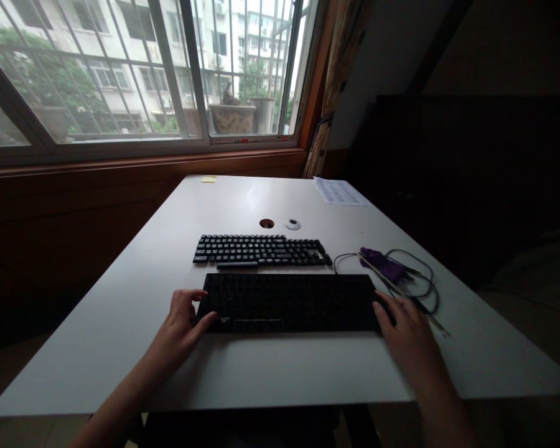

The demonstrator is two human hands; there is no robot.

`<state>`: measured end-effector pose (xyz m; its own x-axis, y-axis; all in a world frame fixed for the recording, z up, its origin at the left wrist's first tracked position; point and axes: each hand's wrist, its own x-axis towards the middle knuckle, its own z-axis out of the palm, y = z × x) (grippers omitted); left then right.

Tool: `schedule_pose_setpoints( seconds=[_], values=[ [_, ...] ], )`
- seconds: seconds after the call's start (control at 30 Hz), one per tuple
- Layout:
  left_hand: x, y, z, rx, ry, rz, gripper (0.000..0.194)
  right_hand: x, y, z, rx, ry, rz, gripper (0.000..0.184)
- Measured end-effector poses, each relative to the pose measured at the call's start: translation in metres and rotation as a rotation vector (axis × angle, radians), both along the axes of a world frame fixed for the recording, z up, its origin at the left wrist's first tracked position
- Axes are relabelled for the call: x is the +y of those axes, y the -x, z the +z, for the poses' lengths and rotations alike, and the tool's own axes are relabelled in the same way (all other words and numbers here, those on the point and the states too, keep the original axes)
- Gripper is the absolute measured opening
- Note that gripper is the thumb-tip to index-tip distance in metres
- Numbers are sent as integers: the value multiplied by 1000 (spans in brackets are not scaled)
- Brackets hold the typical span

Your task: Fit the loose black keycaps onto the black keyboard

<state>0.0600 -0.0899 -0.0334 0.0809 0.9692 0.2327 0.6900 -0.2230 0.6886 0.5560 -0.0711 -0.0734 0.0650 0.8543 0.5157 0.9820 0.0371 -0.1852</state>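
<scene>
A large black keyboard (pixel 289 302) lies near the front edge of the white table (pixel 121 323). My left hand (pixel 183 323) grips its left end, thumb on the front edge and fingers curled at the side. My right hand (pixel 408 336) holds the right end, fingers wrapped over the corner. Just behind it lies a smaller black keyboard (pixel 261 251) with raised keys, untouched by either hand.
A purple object (pixel 385 264) with thin sticks and a looped black cable (pixel 422 280) lies right of the keyboards. A cable hole (pixel 267 223) and its white cap (pixel 292 224) sit behind. A printed sheet (pixel 338 191) and a yellow note (pixel 208 179) lie at the far edge by the window.
</scene>
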Motion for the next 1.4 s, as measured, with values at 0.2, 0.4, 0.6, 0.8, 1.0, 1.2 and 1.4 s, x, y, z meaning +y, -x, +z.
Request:
schedule_pose_setpoints(
  seconds=[0.2, 0.4, 0.6, 0.8, 1.0, 1.2, 1.4],
  values=[
    [-1, 4, 1, -29, 29, -23, 29, 0, -1, 0, -5, -8, 8, 49],
    [-1, 9, 1, -66, 31, -35, 25, -1, 3, 4, -2, -4, 13, 50],
    [-1, 11, 3, -94, 38, -41, 23, -3, 6, 7, 4, 13, 3, 51],
    [-2, 12, 7, -116, 41, -53, 24, -3, 4, 4, 8, 17, -15, 51],
    [-3, 9, 8, -114, 42, -71, 23, -3, 5, 5, 9, -4, 13, 49],
    [4, 14, 22, -55, 57, -62, 28, -2, 5, 5, -2, -3, 8, 48],
    [44, 23, 43, 253, -148, -135, 28, -3, 6, 6, 13, -11, 7, 48]
  ],
)
